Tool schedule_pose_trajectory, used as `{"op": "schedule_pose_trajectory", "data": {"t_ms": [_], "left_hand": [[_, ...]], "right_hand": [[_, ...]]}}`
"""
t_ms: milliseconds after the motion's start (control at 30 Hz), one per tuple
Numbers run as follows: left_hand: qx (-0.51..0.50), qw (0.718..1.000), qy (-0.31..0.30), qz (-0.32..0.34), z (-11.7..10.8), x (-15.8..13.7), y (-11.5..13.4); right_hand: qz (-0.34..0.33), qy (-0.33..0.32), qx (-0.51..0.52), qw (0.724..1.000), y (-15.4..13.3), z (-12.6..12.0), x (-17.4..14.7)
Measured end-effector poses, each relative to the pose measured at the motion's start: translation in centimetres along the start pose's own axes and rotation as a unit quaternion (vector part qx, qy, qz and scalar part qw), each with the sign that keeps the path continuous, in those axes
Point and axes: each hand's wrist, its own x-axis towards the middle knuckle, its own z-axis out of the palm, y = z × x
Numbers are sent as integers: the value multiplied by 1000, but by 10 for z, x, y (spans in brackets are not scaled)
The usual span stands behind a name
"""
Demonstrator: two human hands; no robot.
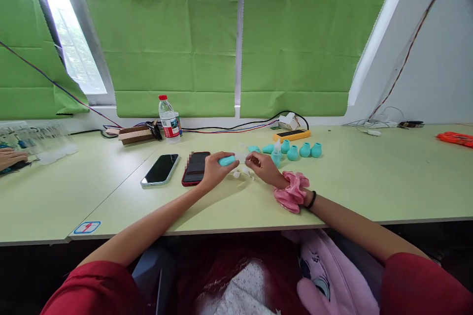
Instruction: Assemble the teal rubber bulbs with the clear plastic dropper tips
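In head view, behind the red-cased phone [195,173] and slightly left, visible on the bottle [169,123] only as red-and-white label [171,129], with print too small for reading. Just right of the phone, gripped in the left hand [215,169], a turquoise piece [226,161]; farther right, with the right hand [263,166] curled near turquoise pots [292,153], impossible to tell whether holding something.

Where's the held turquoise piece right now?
In the head view, the turquoise piece is in the left hand near the picture's middle, between the red-edged dark object to its left and the right hand to its right.
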Motion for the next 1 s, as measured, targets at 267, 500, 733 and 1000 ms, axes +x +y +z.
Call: {"op": "schedule_pose_trajectory", "data": {"t_ms": [267, 500, 733, 1000], "left_hand": [[-37, 998, -15, -40, 1, 2, -6], [-31, 998, -25, -56, 1, 2, -7], [-63, 992, -54, -96, 1, 4, -6], [-192, 963, -124, -140, 3, 2, -7]], "right_hand": [[-119, -154, -259, 946, -6, 10, -10], [-48, -65, -226, 971, -2, -2, 0], [37, -38, 108, 993, 8, -22, 12], [107, -102, 203, 968, 3, -31, 11]]}}
